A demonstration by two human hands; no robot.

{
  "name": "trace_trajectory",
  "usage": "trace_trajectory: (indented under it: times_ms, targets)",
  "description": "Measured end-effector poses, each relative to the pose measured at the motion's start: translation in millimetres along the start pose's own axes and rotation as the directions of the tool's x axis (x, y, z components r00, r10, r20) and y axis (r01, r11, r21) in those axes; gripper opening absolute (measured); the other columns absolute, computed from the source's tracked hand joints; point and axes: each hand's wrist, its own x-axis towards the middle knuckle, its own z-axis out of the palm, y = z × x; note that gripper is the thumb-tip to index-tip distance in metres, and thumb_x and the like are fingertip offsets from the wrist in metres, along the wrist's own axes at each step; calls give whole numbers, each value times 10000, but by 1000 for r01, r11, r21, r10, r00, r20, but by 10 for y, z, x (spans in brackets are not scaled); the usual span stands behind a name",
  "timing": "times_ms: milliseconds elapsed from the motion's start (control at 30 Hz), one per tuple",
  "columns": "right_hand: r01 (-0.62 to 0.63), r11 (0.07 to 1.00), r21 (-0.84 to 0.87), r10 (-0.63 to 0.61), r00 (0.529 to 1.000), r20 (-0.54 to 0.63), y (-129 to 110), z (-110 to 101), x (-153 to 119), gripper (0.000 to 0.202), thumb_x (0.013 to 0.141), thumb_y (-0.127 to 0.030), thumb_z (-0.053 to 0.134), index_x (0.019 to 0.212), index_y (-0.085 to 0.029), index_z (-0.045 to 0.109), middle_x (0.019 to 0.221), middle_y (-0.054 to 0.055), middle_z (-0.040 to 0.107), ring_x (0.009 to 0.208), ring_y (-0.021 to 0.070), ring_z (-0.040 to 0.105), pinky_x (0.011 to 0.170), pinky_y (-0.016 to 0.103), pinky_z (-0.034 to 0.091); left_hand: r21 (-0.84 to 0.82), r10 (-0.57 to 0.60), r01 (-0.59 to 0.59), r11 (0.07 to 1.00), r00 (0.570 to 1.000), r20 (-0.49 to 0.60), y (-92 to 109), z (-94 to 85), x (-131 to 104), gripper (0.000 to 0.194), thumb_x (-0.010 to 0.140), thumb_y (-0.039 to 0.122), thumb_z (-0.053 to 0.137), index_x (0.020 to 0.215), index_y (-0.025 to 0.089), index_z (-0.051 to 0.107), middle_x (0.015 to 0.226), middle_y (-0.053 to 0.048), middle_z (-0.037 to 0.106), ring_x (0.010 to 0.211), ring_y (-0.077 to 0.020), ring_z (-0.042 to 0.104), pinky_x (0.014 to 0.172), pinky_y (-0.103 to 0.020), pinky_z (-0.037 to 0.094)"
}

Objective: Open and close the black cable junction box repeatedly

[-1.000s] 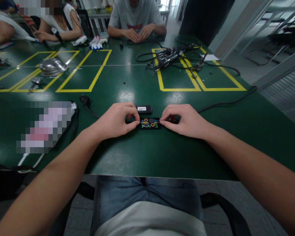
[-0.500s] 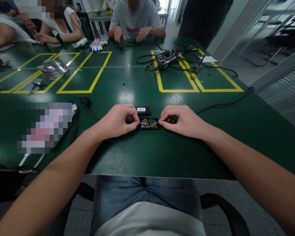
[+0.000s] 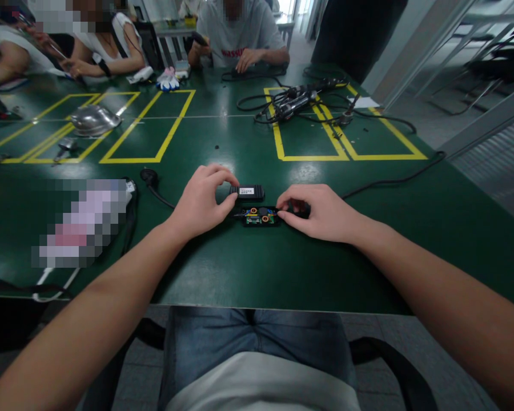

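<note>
A small open black case (image 3: 261,223) lies on the green table, showing a circuit board (image 3: 253,217) with copper-coloured coils and wires. Just beyond it rests its ribbed black cover (image 3: 257,193), which bears a white label. My left hand (image 3: 208,200) has thumb and index finger closed about the left end of this cover. At the case's right end, my right hand (image 3: 314,211) pinches the black cable where it meets the case; its fingertips partly hide that spot. Another stretch of cable leaves the case on the left, passing under my left hand.
A black plug (image 3: 149,177) lies to the left, near a blurred-out item (image 3: 83,222). Tangled cables and a dark tool (image 3: 297,103) sit at the back right. A metal bowl-like part (image 3: 95,120) stands back left. Across the table a person (image 3: 240,40) sits.
My left hand has left the case's left end and moved up and slightly left to the cover. My right hand stays at the case. The person opposite has raised a dark object.
</note>
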Motion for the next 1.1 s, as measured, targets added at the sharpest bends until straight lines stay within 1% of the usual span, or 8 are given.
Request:
trace_trajectory:
  times_ms: [100, 200, 367, 500, 667, 800, 933, 1100]
  targets:
    - [-6, 1000, -14, 7, 1000, 9, 0, -11, -4, 80, 973, -304, 726, 977, -238, 772, 878, 44, 790, 696, 194, 635, 672, 352, 474, 6, -40, 39, 999, 997, 61, -32, 21, 1, 328, 981, 271, 745, 1300, 200, 774, 1340, -131, 825, 1239, -321, 713, 1099, -499, 588]
    - [-2, 999, -37, 2, 1000, 12, 7, -23, -7, 86, 981, -312, 724, 994, -246, 779, 906, 51, 802, 735, 211, 664, 712, 365, 495, -3, -68, 69, 998, 992, 102, -43, 32, -6, 419, 976, 275, 767, 1388, 199, 765, 1338, -135, 836, 1238, -317, 729, 1092, -490, 600]
    - [28, 997, -75, -30, 999, -26, 33, -24, -13, 76, 974, -314, 744, 1011, -262, 785, 937, 69, 823, 863, 276, 708, 821, 421, 529, -10, -73, 74, 997, 993, 90, -60, 42, -11, 397, 971, 253, 777, 1366, 222, 787, 1267, -111, 848, 1177, -291, 760, 1089, -474, 618]
    - [43, 995, -91, -47, 998, -38, 48, -15, -21, 102, 975, -330, 746, 1032, -255, 785, 964, 86, 831, 917, 303, 710, 852, 445, 538, -12, -72, 73, 997, 993, 91, -62, 42, -4, 379, 968, 244, 785, 1346, 226, 795, 1243, -107, 848, 1149, -289, 766, 1080, -471, 624]
    - [46, 994, -100, -50, 998, -43, 52, -16, -25, 108, 980, -337, 746, 1050, -262, 780, 979, 84, 835, 926, 309, 708, 864, 457, 537, -3, -93, 94, 996, 989, 118, -42, 30, 8, 379, 963, 241, 791, 1341, 218, 795, 1245, -111, 849, 1128, -295, 772, 1082, -476, 622]
    - [45, 993, -105, -49, 998, -39, 58, -14, -25, 122, 977, -336, 743, 1061, -257, 784, 984, 85, 834, 924, 305, 713, 868, 451, 533, 10, -99, 98, 995, 989, 111, -43, 18, 15, 377, 955, 245, 796, 1331, 215, 799, 1216, -106, 848, 1123, -303, 775, 1087, -480, 613]
    - [39, 992, -124, -45, 998, -43, 76, -2, -29, 145, 975, -344, 755, 1076, -250, 801, 989, 87, 834, 927, 303, 724, 895, 452, 522, 3, -113, 114, 994, 987, 111, -40, 19, 22, 411, 948, 237, 799, 1359, 208, 795, 1208, -101, 846, 1075, -284, 783, 1064, -455, 619]
    - [62, 985, -160, -71, 996, -54, 92, 7, -32, 169, 983, -355, 753, 1094, -238, 804, 999, 85, 846, 908, 295, 729, 886, 446, 522, 1, -159, 161, 987, 978, 137, 0, 17, 19, 441, 948, 214, 801, 1388, 193, 801, 1164, -90, 845, 1013, -268, 784, 1057, -454, 620]
